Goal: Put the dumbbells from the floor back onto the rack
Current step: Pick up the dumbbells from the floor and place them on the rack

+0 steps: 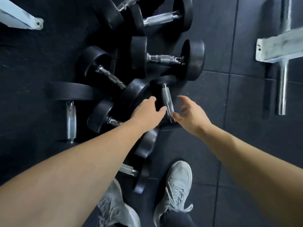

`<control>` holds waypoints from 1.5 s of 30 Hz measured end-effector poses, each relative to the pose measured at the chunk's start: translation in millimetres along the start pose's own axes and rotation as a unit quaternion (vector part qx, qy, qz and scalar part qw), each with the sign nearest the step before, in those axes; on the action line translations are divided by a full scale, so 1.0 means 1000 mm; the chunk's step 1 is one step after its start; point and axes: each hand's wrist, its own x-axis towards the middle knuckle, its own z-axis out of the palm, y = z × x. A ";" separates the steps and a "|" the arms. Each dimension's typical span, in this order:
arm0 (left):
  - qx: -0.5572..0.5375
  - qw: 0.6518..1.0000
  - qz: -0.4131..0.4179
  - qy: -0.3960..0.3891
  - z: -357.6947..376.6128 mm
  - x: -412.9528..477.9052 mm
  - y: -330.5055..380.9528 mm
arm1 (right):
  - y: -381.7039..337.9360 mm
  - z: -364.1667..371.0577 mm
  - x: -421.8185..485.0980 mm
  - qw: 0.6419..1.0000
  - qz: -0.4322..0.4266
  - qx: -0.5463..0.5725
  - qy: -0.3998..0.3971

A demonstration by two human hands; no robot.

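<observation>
Several black dumbbells with chrome handles lie piled on the dark rubber floor. The nearest dumbbell [166,97] lies with its knurled handle pointing toward me. My left hand [147,110] reaches in from the left, fingers spread, thumb touching the handle's left side. My right hand [191,113] hovers just right of the handle, fingers curled apart, holding nothing. Other dumbbells lie at the top [161,18], at the centre right [165,58], at the centre left [108,76] and at the far left [71,120]. The rack's shelves are not in view.
A pale metal frame foot [278,48] with a chrome post [282,89] stands at the right. Another pale foot [21,18] is at the top left. My grey sneakers [177,190] stand at the bottom, with a dumbbell [141,161] lying between them and the pile.
</observation>
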 end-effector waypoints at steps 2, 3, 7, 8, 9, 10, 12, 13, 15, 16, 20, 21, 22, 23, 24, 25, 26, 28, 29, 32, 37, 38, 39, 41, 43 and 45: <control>-0.028 0.999 0.003 0.017 0.012 0.031 -0.004 | 0.009 0.010 0.027 1.000 -0.019 0.019 -0.015; -0.040 0.999 0.007 0.024 0.017 0.044 -0.006 | 0.014 0.014 0.037 0.999 -0.029 0.029 -0.023; -0.116 0.993 0.022 0.030 0.033 0.073 -0.009 | 0.028 0.026 0.057 0.996 -0.057 0.051 -0.047; -0.140 0.989 0.029 0.035 0.036 0.078 -0.009 | 0.030 0.028 0.058 0.994 -0.064 0.065 -0.056; -0.161 0.986 0.035 0.039 0.039 0.082 -0.009 | 0.032 0.030 0.059 0.992 -0.071 0.080 -0.065; -0.177 0.983 0.040 0.041 0.041 0.085 -0.010 | 0.033 0.032 0.059 0.990 -0.076 0.091 -0.071; -0.189 0.980 0.050 0.045 0.043 0.089 -0.011 | 0.034 0.034 0.060 0.989 -0.083 0.099 -0.070; -0.191 0.979 0.053 0.048 0.043 0.089 -0.012 | 0.035 0.035 0.060 0.989 -0.086 0.099 -0.066; -0.192 0.979 0.053 0.052 0.043 0.088 -0.012 | 0.034 0.037 0.059 0.989 -0.091 0.101 -0.060; -0.201 0.977 0.056 0.055 0.044 0.086 -0.012 | 0.034 0.038 0.059 0.988 -0.093 0.108 -0.057; -0.253 0.962 0.077 0.072 0.041 0.072 -0.007 | 0.027 0.027 0.045 0.986 -0.094 0.135 -0.033; -0.260 0.959 0.083 0.073 0.037 0.065 -0.004 | 0.023 0.020 0.037 0.986 -0.093 0.135 -0.027; -0.267 0.957 0.088 0.071 0.032 0.055 0.000 | 0.017 0.013 0.027 0.987 -0.094 0.131 -0.023; -0.274 0.955 0.094 0.066 0.025 0.042 0.005 | 0.009 0.004 0.015 0.987 -0.094 0.128 -0.022; -0.278 0.953 0.100 0.060 0.017 0.028 0.010 | 0.001 -0.006 0.000 0.987 -0.093 0.129 -0.022; -0.280 0.952 0.107 0.058 0.006 0.011 0.016 | -0.010 -0.016 -0.016 0.987 -0.093 0.130 -0.025; -0.278 0.952 0.111 0.058 -0.005 -0.008 0.019 | -0.022 -0.026 -0.033 0.987 -0.094 0.126 -0.029; -0.270 0.955 0.111 0.050 -0.032 -0.053 0.026 | -0.049 -0.046 -0.071 0.989 -0.093 0.106 -0.040; -0.268 0.956 0.108 0.045 -0.045 -0.077 0.028 | -0.064 -0.054 -0.091 0.990 -0.091 0.097 -0.046; -0.266 0.958 0.097 0.038 -0.085 -0.154 0.026 | -0.114 -0.075 -0.155 0.991 -0.091 0.071 -0.065; -0.292 0.952 0.074 0.046 -0.137 -0.281 0.000 | -0.202 -0.088 -0.259 0.983 -0.144 0.065 -0.095; -0.304 0.949 0.066 0.059 -0.146 -0.306 -0.007 | -0.218 -0.087 -0.278 0.979 -0.159 0.071 -0.105; -0.314 0.945 0.056 0.074 -0.153 -0.330 -0.014 | -0.234 -0.086 -0.295 0.976 -0.170 0.075 -0.115; -0.332 0.937 0.033 0.104 -0.165 -0.379 -0.030 | -0.263 -0.080 -0.328 0.970 -0.189 0.064 -0.135; -0.363 0.921 0.017 0.138 -0.172 -0.429 -0.047 | -0.294 -0.074 -0.364 0.963 -0.215 0.048 -0.156; -0.389 0.903 0.008 0.181 -0.176 -0.479 -0.066 | -0.325 -0.067 -0.402 0.953 -0.240 0.026 -0.184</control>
